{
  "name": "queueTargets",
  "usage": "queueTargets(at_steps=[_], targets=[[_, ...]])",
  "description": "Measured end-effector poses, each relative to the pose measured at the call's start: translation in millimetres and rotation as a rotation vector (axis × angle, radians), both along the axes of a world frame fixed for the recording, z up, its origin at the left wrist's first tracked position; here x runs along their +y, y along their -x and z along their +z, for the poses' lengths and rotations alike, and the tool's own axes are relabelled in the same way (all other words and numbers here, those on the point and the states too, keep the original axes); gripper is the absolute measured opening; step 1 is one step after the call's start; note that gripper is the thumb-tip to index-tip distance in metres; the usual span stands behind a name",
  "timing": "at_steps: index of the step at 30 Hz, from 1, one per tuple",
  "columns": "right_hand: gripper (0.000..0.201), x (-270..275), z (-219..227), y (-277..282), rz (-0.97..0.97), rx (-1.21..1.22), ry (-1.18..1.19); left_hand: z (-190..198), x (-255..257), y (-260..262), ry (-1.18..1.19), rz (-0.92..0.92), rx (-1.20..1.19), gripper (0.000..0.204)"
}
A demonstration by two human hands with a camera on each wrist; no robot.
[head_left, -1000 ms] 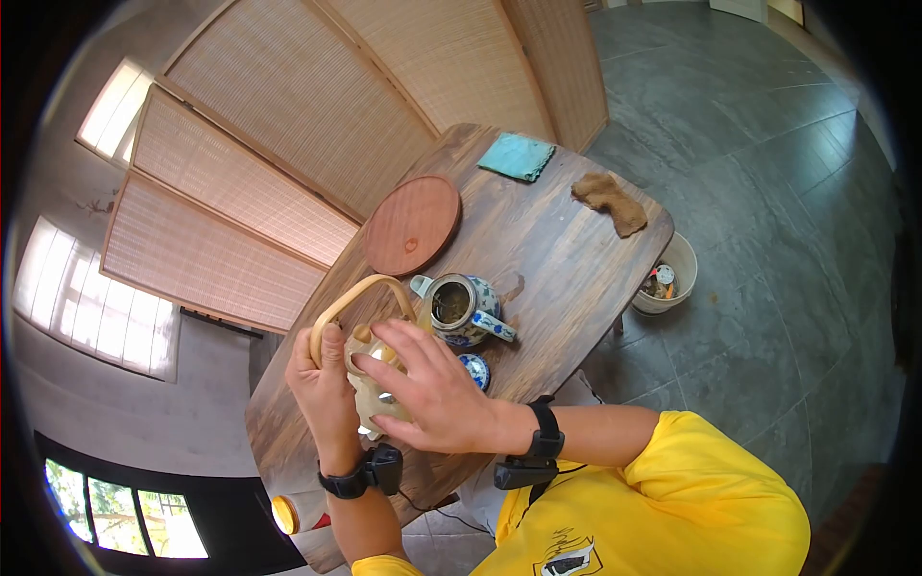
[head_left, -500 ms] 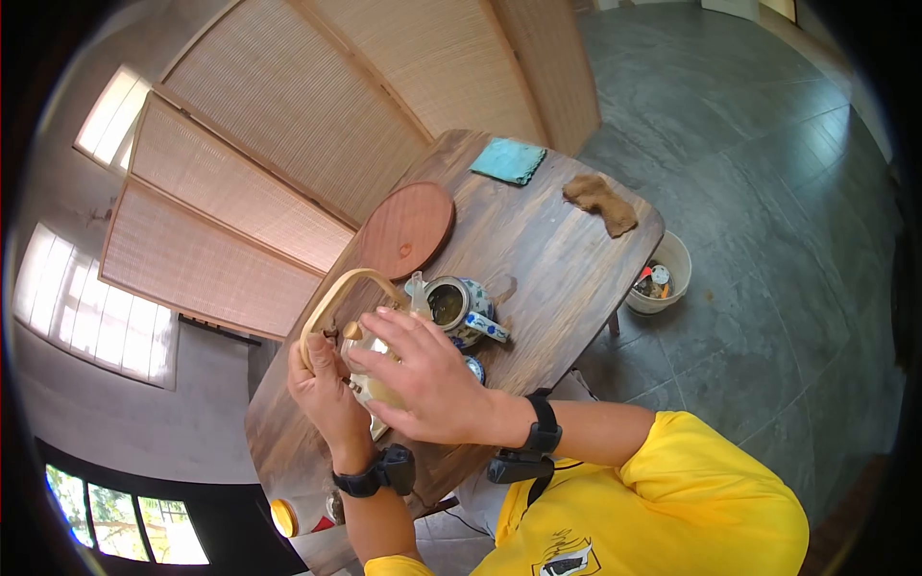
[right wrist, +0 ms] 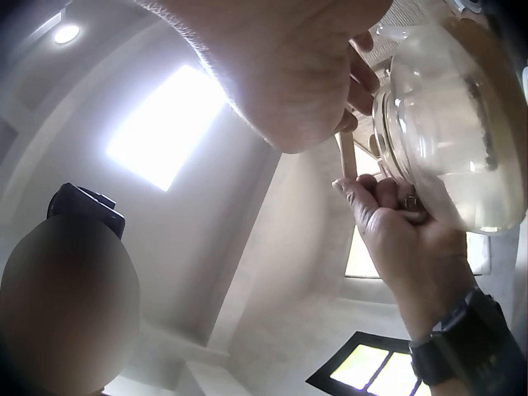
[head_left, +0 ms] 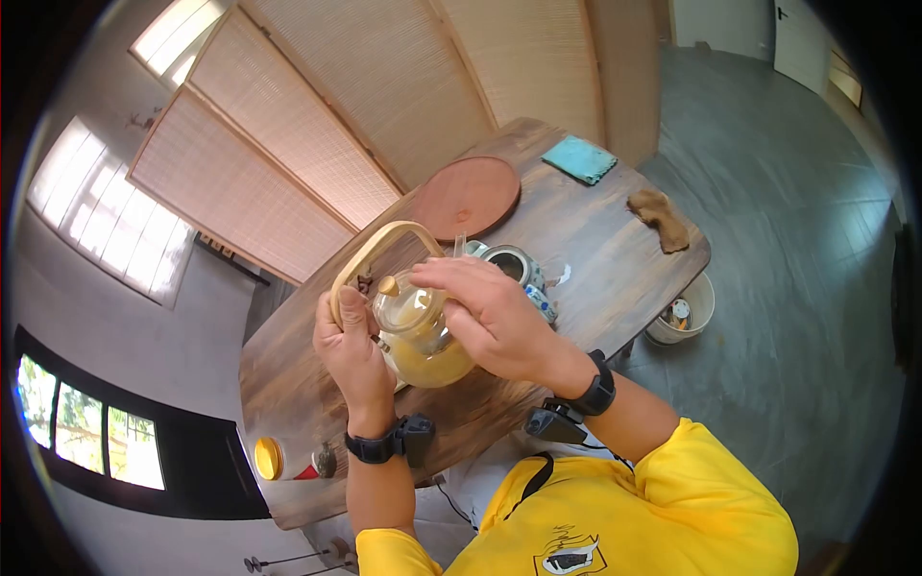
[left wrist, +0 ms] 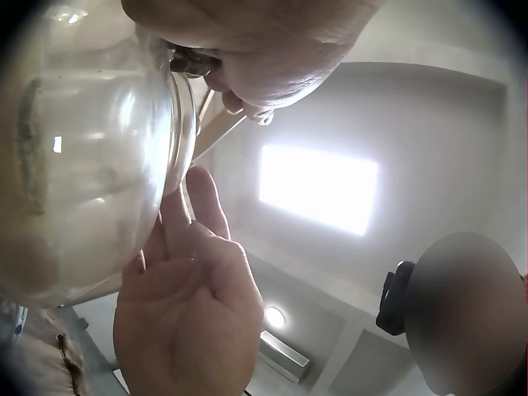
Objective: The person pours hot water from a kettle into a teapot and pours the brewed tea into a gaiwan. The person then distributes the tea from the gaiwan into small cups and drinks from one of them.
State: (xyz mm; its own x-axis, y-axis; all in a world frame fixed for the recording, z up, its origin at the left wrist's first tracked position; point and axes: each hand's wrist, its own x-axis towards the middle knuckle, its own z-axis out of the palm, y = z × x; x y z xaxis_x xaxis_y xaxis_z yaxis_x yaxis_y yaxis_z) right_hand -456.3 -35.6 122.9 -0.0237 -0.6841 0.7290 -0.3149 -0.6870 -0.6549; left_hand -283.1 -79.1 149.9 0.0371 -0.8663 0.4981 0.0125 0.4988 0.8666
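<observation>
A clear glass teapot (head_left: 427, 363) with a tall pale wooden handle (head_left: 373, 252) is held over the near side of the table. My left hand (head_left: 353, 350) grips the foot of that handle, thumb up along it. A wooden knob (head_left: 388, 286) tops the glass lid. My right hand (head_left: 504, 322) lies along the other side of the lid with its fingers extended, palm facing the glass in the left wrist view. Just beyond stands a lidless blue-and-white teapot (head_left: 512, 259), partly hidden by the right hand.
On the wooden table (head_left: 595, 235) lie a round reddish-brown tray (head_left: 471, 197), a folded turquoise cloth (head_left: 579, 158) and a brown cloth (head_left: 659, 221). A yellow-lidded jar (head_left: 271, 459) is at the near left. A white bucket (head_left: 693, 312) stands beside the table.
The head view has turned, shifting the table rightward. The right hand has moved off the glass teapot's front toward its far side, uncovering the lid and body. The left hand keeps its grip.
</observation>
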Motion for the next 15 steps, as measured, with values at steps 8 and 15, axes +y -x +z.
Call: queueTargets(at_steps=[8, 15], targets=[[0.026, 9.3, -4.3, -26.3, -0.017, -0.141, 0.083, 11.0, 0.6, -66.3, 0.102, 0.139, 0.127, 0.030], [0.023, 10.6, -17.6, -58.1, 0.065, -0.131, 0.062, 5.0, -5.3, -128.3, 0.188, 0.424, 0.095, 0.033]])
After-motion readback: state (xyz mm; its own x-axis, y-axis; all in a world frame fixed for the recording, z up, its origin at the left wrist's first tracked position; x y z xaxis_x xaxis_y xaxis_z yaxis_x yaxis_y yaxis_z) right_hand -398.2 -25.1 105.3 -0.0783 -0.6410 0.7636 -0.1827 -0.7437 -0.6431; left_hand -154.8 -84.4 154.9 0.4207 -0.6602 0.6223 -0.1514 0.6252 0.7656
